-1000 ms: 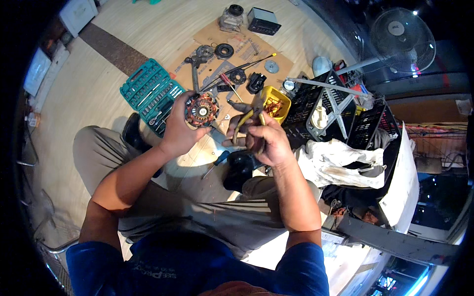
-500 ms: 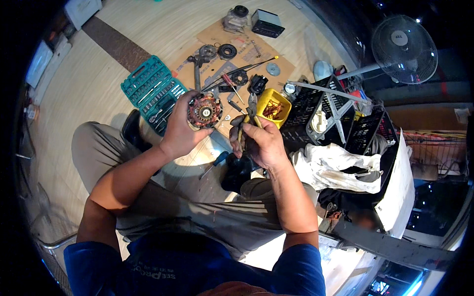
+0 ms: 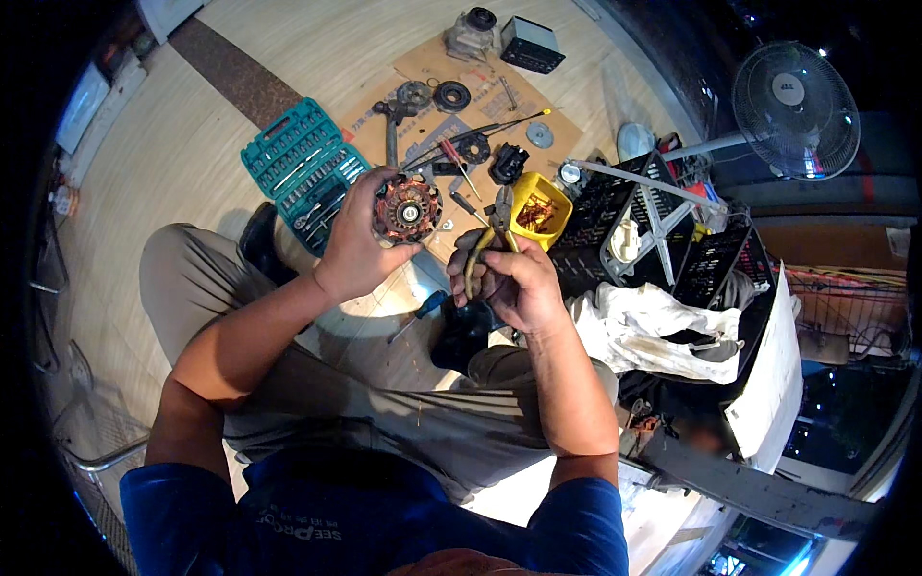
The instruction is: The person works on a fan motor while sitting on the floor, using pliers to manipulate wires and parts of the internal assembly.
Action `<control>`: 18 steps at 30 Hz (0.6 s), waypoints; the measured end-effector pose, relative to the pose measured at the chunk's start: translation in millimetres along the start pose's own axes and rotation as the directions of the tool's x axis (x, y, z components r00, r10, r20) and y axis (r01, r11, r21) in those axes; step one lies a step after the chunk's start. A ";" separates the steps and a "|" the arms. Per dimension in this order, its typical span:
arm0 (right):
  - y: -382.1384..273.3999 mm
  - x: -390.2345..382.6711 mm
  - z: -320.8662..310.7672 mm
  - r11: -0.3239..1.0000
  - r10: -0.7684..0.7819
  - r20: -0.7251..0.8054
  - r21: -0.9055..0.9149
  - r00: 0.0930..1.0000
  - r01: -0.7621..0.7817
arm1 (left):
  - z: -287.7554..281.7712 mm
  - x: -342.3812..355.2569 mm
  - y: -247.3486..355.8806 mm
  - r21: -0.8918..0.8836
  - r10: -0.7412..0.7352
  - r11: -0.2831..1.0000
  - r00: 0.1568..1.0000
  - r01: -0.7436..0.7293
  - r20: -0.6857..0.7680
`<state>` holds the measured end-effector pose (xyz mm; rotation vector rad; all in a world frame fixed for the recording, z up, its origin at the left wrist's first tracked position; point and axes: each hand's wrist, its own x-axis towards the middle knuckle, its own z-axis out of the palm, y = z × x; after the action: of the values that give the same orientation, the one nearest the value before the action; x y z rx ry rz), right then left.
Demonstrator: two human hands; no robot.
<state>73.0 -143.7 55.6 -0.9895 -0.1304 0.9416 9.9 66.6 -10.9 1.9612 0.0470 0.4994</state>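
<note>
My left hand is wrapped round the side of a round motor core with copper windings, a bright shaft or bearing in its middle. My right hand grips a pair of pliers with yellow handles. The jaws point away from me, just right of the core and apart from it. Dark grime covers the fingers of this hand. Beyond the pliers stands a yellow container with copper-coloured wire scraps in it.
A green socket set lies open at the left. On the cardboard are a hammer, a red-handled screwdriver and round metal parts. Black crates, a white cloth and a fan stand at the right.
The view has shifted slightly, so the far things sit a little lower and farther right. The pliers' handles look more spread in my right hand. The left hand still holds the core.
</note>
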 end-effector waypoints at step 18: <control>3.3 -4.0 6.7 0.713 0.232 -0.276 -0.605 0.933 -0.356 | 2.2 -0.7 -2.0 0.021 0.082 0.996 0.997 -0.082 -0.015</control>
<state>65.2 -141.5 58.2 -1.7859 -0.1508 1.1208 10.5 65.4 -13.6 1.9847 -0.0182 0.5704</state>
